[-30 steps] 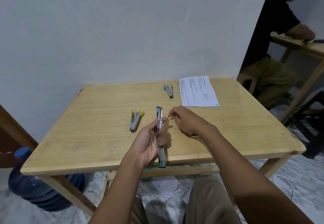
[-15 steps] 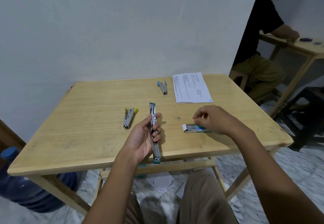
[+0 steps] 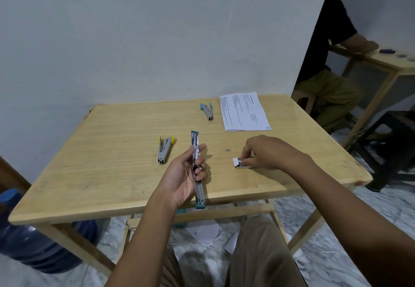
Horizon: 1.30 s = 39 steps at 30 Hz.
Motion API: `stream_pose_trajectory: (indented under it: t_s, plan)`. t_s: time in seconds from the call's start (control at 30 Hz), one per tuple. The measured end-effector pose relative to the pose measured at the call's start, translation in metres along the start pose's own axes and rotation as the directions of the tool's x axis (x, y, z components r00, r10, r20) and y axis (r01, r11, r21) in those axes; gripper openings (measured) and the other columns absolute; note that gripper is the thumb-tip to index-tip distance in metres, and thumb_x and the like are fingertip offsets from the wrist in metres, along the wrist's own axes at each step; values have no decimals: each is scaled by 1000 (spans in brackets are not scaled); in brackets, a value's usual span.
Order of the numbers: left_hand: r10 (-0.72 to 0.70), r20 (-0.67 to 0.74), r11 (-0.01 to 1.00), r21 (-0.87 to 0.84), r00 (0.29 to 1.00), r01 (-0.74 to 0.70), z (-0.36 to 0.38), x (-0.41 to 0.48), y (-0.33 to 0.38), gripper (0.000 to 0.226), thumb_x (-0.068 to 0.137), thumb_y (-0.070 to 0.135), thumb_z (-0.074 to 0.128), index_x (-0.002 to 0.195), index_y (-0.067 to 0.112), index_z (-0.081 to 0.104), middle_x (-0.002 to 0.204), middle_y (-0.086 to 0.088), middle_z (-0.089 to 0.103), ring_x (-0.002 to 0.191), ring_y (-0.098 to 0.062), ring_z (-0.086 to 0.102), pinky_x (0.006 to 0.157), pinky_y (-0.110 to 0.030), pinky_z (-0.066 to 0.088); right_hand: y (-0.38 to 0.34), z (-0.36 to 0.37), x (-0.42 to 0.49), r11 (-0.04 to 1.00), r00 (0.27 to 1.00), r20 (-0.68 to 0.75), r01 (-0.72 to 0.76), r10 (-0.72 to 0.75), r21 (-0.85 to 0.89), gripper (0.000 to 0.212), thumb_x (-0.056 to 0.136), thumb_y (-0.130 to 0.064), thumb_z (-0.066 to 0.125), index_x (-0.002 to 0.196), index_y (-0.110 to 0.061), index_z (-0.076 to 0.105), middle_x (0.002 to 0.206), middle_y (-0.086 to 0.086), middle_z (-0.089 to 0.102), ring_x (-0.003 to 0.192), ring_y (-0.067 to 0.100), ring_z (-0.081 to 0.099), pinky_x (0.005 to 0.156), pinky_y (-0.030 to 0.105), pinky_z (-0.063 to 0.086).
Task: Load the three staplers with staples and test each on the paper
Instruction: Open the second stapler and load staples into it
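**A:** Three staplers. Where's the one being loaded?

**B:** The teal stapler (image 3: 199,187) is in the left hand (image 3: 179,178), fingers wrapped round its middle. It's swung open, above the near edge of the table (image 3: 101,152). Its long axis runs twelve to six.

**A:** And the refill?

**B:** In the box (image 3: 240,165) on the table, at three o'clock from that grip. The right hand (image 3: 269,152) pinches at its open end; whether it has a strip, I can't tell. That hand is nearer, so I'd judge it brings the strip leftward to the tray.

**A:** Around them?

**B:** Loose staples (image 3: 226,150) at two o'clock, yellow stapler (image 3: 165,149) at ten, blue stapler (image 3: 207,112) at twelve, paper (image 3: 243,111) at one. Pale wood top against a white wall (image 3: 157,39); a jug (image 3: 33,246) on the floor at eight, a person (image 3: 323,39) seated off at two.
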<state>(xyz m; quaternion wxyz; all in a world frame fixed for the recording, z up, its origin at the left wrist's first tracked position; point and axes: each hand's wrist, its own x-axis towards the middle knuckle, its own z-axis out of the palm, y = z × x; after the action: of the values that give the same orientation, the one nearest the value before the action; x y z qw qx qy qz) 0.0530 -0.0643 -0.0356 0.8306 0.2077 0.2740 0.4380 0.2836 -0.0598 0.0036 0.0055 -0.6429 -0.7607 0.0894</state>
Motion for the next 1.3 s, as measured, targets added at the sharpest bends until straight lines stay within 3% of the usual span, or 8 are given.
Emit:
stream_pose_trajectory:
  t_s: [0.1, 0.37, 0.53, 0.73, 0.87, 1.13, 1.3]
  plan:
    - [-9, -1, 1000, 9, 1000, 9, 0, 0, 0, 29, 100, 26, 46, 118, 6, 58, 59, 1, 44, 46, -9, 38, 39, -19, 29, 1, -2, -1, 1000, 999, -42, -2, 2, 9, 16, 91, -41, 63, 94, -31, 74, 95, -15, 67, 80, 8, 61, 56, 23, 39]
    - [-15, -5, 998, 62, 1000, 15, -2, 4, 0, 34, 101, 22, 43, 127, 3, 54, 65, 0, 44, 47, -9, 37, 39, -19, 30, 7, 3, -10, 970, 986, -151, -30, 68, 242, 19, 92, -40, 64, 97, -26, 76, 79, -20, 62, 72, 6, 60, 56, 23, 42]
    - [-18, 6, 998, 67, 1000, 18, -3, 4, 0, 34, 100, 23, 43, 126, 4, 55, 65, 0, 44, 47, -8, 37, 40, -19, 30, 7, 5, -12, 972, 984, -171, -16, 57, 234, 22, 90, -45, 63, 99, -30, 77, 81, -19, 65, 71, 4, 58, 54, 22, 39]
    - [-21, 15, 997, 68, 1000, 20, -4, 3, 0, 34, 98, 23, 45, 124, 4, 57, 65, 0, 45, 48, -8, 37, 41, -19, 30, 6, 6, -12, 907, 975, -188, -26, 115, 419, 14, 87, -42, 70, 87, -29, 76, 82, -12, 69, 76, 10, 62, 65, 29, 51]
    - [-29, 22, 997, 66, 999, 27, -4, 5, 0, 37, 94, 23, 49, 125, 4, 56, 65, 0, 45, 48, -9, 37, 42, -19, 29, -1, 5, -10, 876, 966, -248, 52, 78, 479, 16, 86, -43, 70, 83, -28, 77, 81, -9, 73, 78, 12, 64, 68, 34, 54]
    - [-69, 50, 997, 39, 996, 67, -9, 8, -1, 35, 93, 24, 52, 122, 5, 57, 67, 0, 44, 51, -9, 35, 42, -19, 30, -35, 4, 1, 802, 956, -288, 220, -62, 556, 8, 86, -25, 74, 91, -30, 77, 71, -14, 67, 61, -1, 55, 57, 12, 43]
    - [-78, 68, 996, 48, 995, 75, -7, 5, 0, 18, 97, 23, 47, 103, 8, 56, 65, 0, 44, 49, -9, 36, 40, -18, 30, -54, 3, 11, 826, 959, -241, 257, -152, 502, 14, 89, -27, 70, 101, -30, 77, 86, -18, 70, 77, 0, 60, 71, 18, 51]
